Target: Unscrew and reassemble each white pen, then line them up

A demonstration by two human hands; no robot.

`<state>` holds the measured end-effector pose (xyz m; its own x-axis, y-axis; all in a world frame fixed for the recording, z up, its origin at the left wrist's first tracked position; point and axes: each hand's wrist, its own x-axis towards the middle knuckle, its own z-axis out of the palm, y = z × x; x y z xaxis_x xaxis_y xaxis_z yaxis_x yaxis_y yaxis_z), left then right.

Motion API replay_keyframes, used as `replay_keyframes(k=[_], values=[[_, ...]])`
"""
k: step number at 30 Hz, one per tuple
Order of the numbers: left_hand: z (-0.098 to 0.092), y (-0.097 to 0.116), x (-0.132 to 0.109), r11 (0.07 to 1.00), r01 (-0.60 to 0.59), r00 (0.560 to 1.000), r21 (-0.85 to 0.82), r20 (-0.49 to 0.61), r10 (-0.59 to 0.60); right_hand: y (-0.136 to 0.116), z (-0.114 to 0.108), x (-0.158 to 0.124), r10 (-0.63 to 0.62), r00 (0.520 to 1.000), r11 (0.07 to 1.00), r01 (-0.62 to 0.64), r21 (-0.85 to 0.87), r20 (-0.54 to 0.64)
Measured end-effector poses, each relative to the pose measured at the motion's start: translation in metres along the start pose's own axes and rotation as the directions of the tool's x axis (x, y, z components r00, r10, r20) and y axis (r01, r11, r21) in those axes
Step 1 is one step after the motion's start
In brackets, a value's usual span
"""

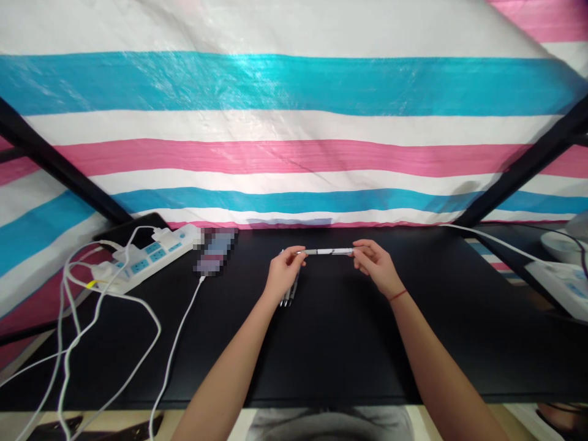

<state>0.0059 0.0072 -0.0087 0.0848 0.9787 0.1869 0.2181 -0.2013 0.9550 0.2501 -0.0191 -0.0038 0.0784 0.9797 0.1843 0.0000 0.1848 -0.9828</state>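
left hand (283,272) fingers pinched on slim white pen (328,252) | right hand (375,264) fingers pinched on its other end | spare pens (289,295) under left palm | matte black counter (340,343)

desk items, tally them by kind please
power strips: 2
phone: 1
pen from left hand to right hand: 1
pen bundle in left hand: 1, pens inside uncountable
total: 5

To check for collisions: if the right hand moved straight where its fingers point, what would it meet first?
Probably the left hand, at the other end of the white pen both hands hold.
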Motion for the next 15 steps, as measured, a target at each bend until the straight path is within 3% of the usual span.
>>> replay_keyframes(k=[6,11,15], values=[[0.001,-0.0003,-0.0013,1.0,-0.006,1.0,0.017,0.014,0.006,0.001,0.0014,-0.0001,0.0,1.0,0.989,-0.004,-0.147,-0.026],[0.001,0.0,-0.001,1.0,0.002,1.0,0.028,0.022,-0.003,0.0008,0.0017,0.0004,0.007,1.0,1.0,-0.007,0.006,-0.016],[0.0011,0.0019,-0.0011,1.0,0.009,1.0,0.005,0.013,-0.009,0.0008,0.0007,0.001,-0.029,0.999,0.999,0.028,-0.031,-0.02]])
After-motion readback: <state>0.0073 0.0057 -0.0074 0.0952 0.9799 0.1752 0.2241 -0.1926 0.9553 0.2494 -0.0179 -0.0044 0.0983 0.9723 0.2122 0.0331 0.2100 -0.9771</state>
